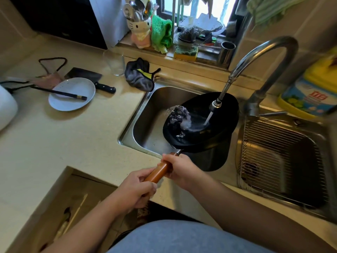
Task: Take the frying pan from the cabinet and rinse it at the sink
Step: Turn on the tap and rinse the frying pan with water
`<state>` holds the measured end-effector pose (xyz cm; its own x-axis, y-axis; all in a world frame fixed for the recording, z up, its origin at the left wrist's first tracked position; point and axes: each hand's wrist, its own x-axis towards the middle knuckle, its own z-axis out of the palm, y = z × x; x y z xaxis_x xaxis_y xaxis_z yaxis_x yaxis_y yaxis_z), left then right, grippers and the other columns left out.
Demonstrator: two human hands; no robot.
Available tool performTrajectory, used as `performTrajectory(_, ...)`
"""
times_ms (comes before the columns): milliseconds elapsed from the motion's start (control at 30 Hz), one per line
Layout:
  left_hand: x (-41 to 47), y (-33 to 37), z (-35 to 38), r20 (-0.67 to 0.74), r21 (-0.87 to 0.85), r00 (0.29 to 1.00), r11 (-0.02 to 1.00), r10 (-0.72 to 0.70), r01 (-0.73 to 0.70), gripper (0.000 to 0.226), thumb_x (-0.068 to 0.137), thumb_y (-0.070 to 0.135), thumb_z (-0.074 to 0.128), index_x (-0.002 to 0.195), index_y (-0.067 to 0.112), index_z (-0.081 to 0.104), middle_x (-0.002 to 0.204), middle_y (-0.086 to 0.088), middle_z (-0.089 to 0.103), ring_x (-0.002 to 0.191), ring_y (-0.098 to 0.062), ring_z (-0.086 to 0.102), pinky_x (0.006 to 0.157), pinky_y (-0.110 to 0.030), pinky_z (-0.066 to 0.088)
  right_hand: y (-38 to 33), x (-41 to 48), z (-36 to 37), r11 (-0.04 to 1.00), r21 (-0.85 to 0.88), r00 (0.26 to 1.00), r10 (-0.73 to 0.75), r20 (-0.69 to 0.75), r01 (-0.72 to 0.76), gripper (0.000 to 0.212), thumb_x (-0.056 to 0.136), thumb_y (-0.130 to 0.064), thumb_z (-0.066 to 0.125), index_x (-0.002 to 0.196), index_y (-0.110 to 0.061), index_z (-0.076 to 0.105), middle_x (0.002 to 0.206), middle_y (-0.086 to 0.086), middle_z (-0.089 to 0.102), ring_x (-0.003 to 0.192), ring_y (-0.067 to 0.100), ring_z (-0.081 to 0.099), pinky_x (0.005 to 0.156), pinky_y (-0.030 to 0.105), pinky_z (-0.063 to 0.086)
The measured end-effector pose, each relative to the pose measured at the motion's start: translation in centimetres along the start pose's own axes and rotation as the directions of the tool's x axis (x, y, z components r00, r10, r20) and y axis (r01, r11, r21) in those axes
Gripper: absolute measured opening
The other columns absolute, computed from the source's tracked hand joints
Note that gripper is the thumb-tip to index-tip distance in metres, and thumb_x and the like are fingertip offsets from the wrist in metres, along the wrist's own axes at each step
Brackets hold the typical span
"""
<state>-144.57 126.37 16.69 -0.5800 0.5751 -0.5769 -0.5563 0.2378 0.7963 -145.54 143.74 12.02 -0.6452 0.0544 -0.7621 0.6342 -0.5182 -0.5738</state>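
The black frying pan hangs tilted over the left basin of the steel sink. Water runs from the faucet spout into the pan and swirls toward its left side, spilling over the rim. The pan has a brown wooden handle pointing back at me. My right hand grips the handle near the pan. My left hand holds the handle's end. Both hands are above the counter's front edge.
A white plate with black chopsticks, a cleaver, a drinking glass and a dark cloth lie on the counter to the left. The right basin holds a wire rack. A detergent bottle stands at right. A sponge sits on the sill.
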Motion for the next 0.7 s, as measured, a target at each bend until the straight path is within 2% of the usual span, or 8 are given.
performTrajectory(133,-1.0,1.2,0.0,0.037,-0.088,0.998,0.995,-0.052,0.055,0.057,0.078,0.0,0.059,0.132,0.018,0.058,0.064,-0.007,0.045,0.044,-0.013,0.028,0.036,-0.021,0.024,-0.1,-0.5,0.4,1.0,-0.016,1.0,-0.012,-0.007,0.012,0.031,0.09,-0.011,0.066,0.115,0.001,0.051,0.1,0.018,0.057,0.086,0.026,0.064,0.065,0.036,0.058)
performTrajectory(267,-2.1,2.9,0.5,0.044,-0.055,0.997,0.996,-0.07,0.073,0.045,0.086,0.0,0.057,0.127,0.016,0.061,0.065,-0.008,0.045,0.044,-0.013,0.025,0.037,-0.023,0.019,-0.3,-1.1,0.5,1.0,0.024,0.999,0.01,0.051,-0.011,0.026,0.09,-0.011,0.066,0.11,0.001,0.053,0.098,0.018,0.056,0.087,0.028,0.063,0.064,0.037,0.058)
performTrajectory(367,-2.5,4.8,1.4,-0.015,0.029,0.997,0.997,-0.077,0.077,0.03,0.09,-0.001,0.053,0.118,0.002,0.062,0.062,-0.007,0.045,0.039,-0.011,0.024,0.037,-0.021,0.015,-0.8,-1.4,0.7,0.996,0.084,0.992,0.022,0.124,-0.033,0.009,0.09,-0.008,0.063,0.092,-0.002,0.058,0.083,0.015,0.056,0.073,0.024,0.063,0.056,0.033,0.058)
performTrajectory(433,-2.4,6.2,2.0,-0.073,0.095,0.991,0.989,-0.109,0.116,0.024,0.091,0.0,0.052,0.113,-0.008,0.058,0.062,-0.008,0.044,0.036,-0.01,0.024,0.037,-0.017,0.015,-1.3,-1.7,0.9,0.988,0.144,0.984,0.037,0.176,-0.063,0.007,0.092,-0.008,0.06,0.088,-0.003,0.056,0.077,0.013,0.054,0.061,0.021,0.063,0.05,0.03,0.056)
performTrajectory(567,-2.1,8.8,2.8,-0.15,0.266,0.978,0.947,-0.146,0.182,0.013,0.09,0.006,0.054,0.096,-0.002,0.064,0.07,-0.014,0.044,0.036,-0.01,0.025,0.038,-0.018,0.016,-1.9,-2.1,1.3,0.974,0.187,0.969,0.086,0.231,-0.131,0.009,0.094,-0.011,0.057,0.099,-0.004,0.053,0.078,0.01,0.053,0.058,0.019,0.062,0.047,0.027,0.054)
performTrajectory(633,-1.9,9.3,3.0,-0.184,0.357,0.974,0.914,-0.133,0.192,0.017,0.088,0.007,0.056,0.098,-0.004,0.065,0.071,-0.015,0.045,0.036,-0.011,0.027,0.039,-0.019,0.018,-2.1,-2.0,1.3,0.967,0.196,0.961,0.11,0.253,-0.162,0.007,0.094,-0.011,0.055,0.095,-0.005,0.054,0.078,0.01,0.055,0.063,0.019,0.061,0.049,0.028,0.055)
performTrajectory(700,-1.6,9.4,3.4,-0.217,0.481,0.971,0.855,-0.096,0.192,0.021,0.084,0.009,0.059,0.097,-0.006,0.065,0.067,-0.012,0.049,0.039,-0.013,0.031,0.042,-0.021,0.023,-2.3,-1.9,1.3,0.965,0.178,0.951,0.138,0.278,-0.192,0.01,0.094,-0.012,0.054,0.086,-0.006,0.055,0.073,0.009,0.057,0.058,0.018,0.061,0.053,0.03,0.054)
